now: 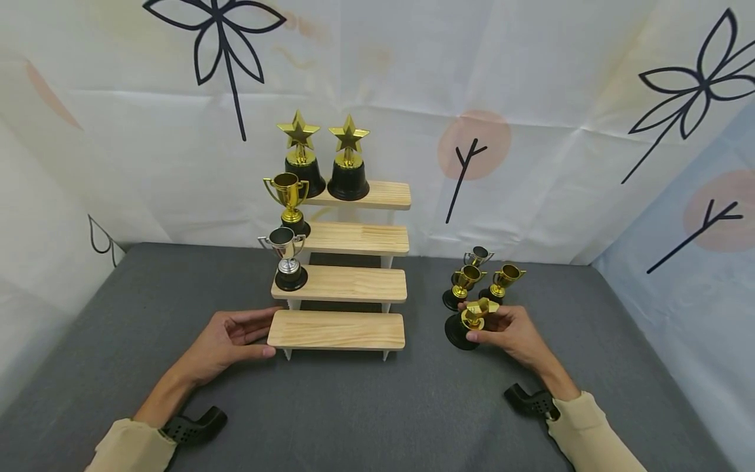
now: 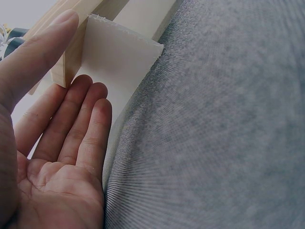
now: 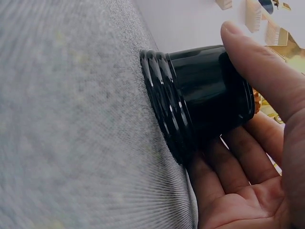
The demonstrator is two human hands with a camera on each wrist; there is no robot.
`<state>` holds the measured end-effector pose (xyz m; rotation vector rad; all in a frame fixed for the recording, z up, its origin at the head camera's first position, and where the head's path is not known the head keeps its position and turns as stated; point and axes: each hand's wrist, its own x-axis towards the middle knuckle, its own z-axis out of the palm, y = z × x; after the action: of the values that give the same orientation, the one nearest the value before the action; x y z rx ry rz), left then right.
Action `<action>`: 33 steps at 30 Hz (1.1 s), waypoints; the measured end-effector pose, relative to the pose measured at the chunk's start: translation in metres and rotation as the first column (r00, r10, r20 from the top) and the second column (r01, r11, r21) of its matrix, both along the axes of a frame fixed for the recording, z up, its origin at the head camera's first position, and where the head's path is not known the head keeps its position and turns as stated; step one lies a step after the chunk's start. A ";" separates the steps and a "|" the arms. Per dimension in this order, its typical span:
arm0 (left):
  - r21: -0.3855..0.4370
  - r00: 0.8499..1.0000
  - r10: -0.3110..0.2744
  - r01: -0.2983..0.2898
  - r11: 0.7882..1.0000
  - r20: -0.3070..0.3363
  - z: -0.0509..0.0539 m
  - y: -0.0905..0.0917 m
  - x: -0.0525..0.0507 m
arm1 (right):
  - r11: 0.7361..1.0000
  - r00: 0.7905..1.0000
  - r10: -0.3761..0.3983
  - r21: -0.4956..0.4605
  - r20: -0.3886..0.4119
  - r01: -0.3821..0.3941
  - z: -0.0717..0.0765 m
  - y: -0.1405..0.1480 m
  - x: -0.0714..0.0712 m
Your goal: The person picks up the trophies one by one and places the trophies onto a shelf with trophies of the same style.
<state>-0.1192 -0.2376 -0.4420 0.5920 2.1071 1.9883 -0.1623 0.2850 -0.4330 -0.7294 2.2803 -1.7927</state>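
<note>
My left hand is at the left end of the lowest wooden shelf, its fingers nearly straight and touching the shelf's end; the left wrist view shows the palm empty beside the white support. At the right, my right hand holds a gold star trophy by its black base, thumb on one side and fingers on the other. In the right wrist view the black base stands against the grey cloth between the thumb and fingers.
Two gold star trophies stand on the top shelf, a gold cup on the second and a silver cup on the third, at their left ends. Behind my right hand are small cups. A printed cloth hangs behind.
</note>
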 end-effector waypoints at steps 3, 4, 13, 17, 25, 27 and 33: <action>0.004 1.000 -0.003 0.003 1.000 -0.001 0.000 0.000 0.000 | 1.000 1.000 0.006 -0.006 -0.002 -0.006 0.000 0.001 0.000; 0.006 1.000 -0.003 0.003 1.000 -0.002 0.000 0.000 0.000 | 1.000 1.000 0.009 -0.009 -0.001 -0.009 0.000 0.001 0.000; 0.008 1.000 -0.003 0.003 1.000 0.000 0.000 0.001 0.000 | 1.000 1.000 0.016 -0.009 -0.014 -0.016 -0.001 0.001 -0.001; 0.008 1.000 -0.003 0.003 1.000 0.004 0.001 0.001 0.000 | 1.000 1.000 0.005 0.001 -0.020 -0.005 -0.001 0.001 -0.001; 0.013 1.000 -0.015 0.015 1.000 -0.001 0.002 0.000 0.000 | 1.000 1.000 -0.009 0.008 -0.026 0.010 0.000 -0.001 0.000; 0.011 1.000 -0.013 0.013 1.000 -0.001 0.002 0.000 0.000 | 1.000 0.999 -0.015 0.015 -0.030 0.016 0.001 -0.001 0.000; 0.000 1.000 -0.004 0.004 1.000 0.004 0.002 0.001 0.001 | 1.000 0.999 -0.014 0.024 -0.031 0.014 0.004 -0.003 0.001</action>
<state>-0.1186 -0.2370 -0.4397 0.5910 2.1016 1.9854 -0.1614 0.2824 -0.4290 -0.7443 2.3280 -1.7690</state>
